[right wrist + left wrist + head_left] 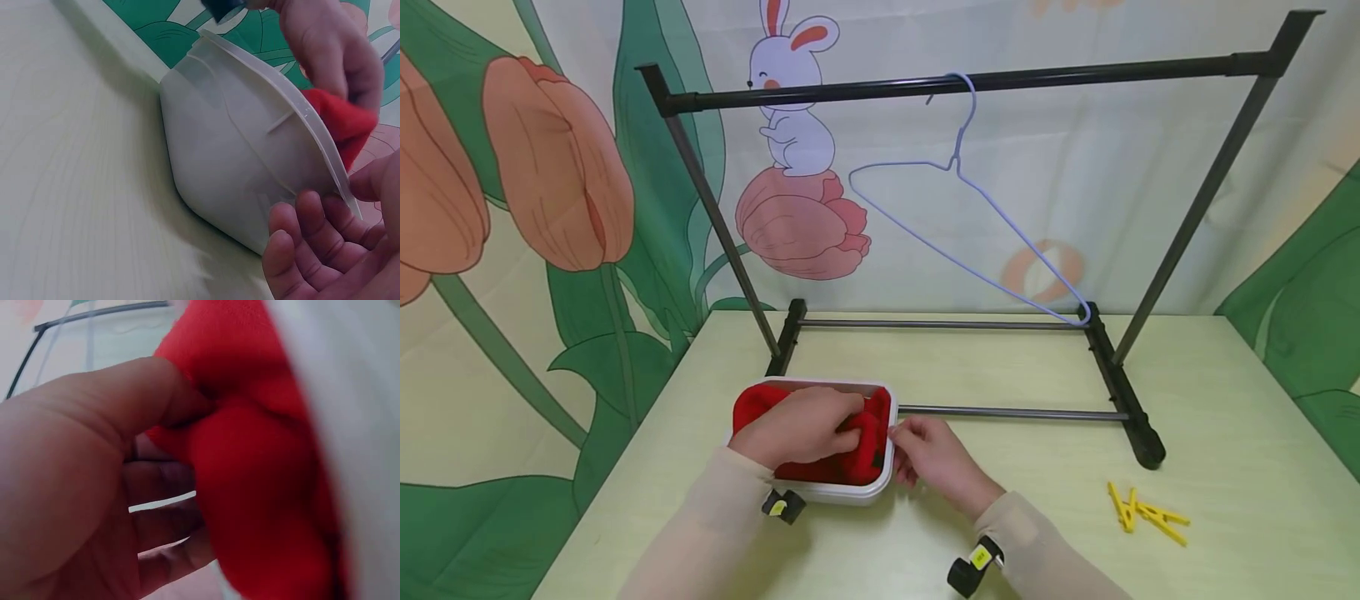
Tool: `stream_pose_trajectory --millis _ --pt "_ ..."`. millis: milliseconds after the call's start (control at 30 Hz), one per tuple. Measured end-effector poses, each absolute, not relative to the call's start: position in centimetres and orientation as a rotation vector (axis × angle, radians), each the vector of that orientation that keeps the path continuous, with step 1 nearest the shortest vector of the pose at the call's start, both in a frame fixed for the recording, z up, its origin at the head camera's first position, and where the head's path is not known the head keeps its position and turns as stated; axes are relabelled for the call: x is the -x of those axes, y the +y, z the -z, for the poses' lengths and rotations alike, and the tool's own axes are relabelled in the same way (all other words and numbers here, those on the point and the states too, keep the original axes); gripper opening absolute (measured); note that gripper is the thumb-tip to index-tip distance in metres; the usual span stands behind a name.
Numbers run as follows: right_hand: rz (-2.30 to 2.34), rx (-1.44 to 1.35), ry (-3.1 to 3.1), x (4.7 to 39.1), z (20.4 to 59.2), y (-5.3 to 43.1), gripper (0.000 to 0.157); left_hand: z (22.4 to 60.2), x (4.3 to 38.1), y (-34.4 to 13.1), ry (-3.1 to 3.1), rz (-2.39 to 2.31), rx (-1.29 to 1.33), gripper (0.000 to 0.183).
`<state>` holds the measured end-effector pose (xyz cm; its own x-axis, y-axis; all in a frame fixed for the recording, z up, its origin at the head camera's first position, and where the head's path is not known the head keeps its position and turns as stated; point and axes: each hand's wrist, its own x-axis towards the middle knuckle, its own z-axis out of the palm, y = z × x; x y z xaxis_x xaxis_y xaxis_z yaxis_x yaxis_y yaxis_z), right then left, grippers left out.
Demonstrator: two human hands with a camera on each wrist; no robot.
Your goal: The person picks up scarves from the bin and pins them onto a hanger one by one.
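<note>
Red cloth (868,433) lies bunched inside a white plastic basin (842,493) near the front of the table. My left hand (805,423) reaches over the basin and pinches a fold of that cloth. In the left wrist view, the thumb presses on the red fabric (256,469) with the other fingers behind it. At the basin's right side, my right hand (936,458) holds the rim. The right wrist view shows its thumb at the rim and its fingers (309,212) curled under the edge, along the basin wall (231,137).
Behind the basin stands a black clothes rack (850,93), and a lilac wire hanger (1000,217) hangs from its top bar. Two yellow clothespins (1161,518) lie on the table (1037,467) at the right. A printed curtain (1112,167) forms the backdrop.
</note>
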<state>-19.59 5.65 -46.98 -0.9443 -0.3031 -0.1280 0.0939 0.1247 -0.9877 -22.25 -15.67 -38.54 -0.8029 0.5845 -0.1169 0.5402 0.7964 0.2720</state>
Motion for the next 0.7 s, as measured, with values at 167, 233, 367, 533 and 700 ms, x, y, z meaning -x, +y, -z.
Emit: stream_pose_trajectory --millis 167,233,367,533,700 --pt "1.874 0.208 2.132 19.5 46.7 5.6 0.023 36.4 21.5 -17.2 2.818 -0.489 -0.779 0.013" --pt "1.869 0.206 2.148 19.4 46.7 5.7 0.024 35.6 21.3 -17.7 2.832 -0.547 -0.765 0.012" --pt "1.856 0.209 2.166 19.4 46.6 5.7 0.024 34.6 21.0 -18.7 2.866 -0.71 -0.741 0.011" --pt "1.798 0.206 2.245 19.3 46.4 6.0 0.024 33.7 20.7 -19.3 2.917 -0.902 -0.727 0.012" --pt "1.741 0.17 2.521 18.8 45.1 7.8 0.02 33.0 20.7 -19.7 2.929 -1.063 -0.743 0.016"
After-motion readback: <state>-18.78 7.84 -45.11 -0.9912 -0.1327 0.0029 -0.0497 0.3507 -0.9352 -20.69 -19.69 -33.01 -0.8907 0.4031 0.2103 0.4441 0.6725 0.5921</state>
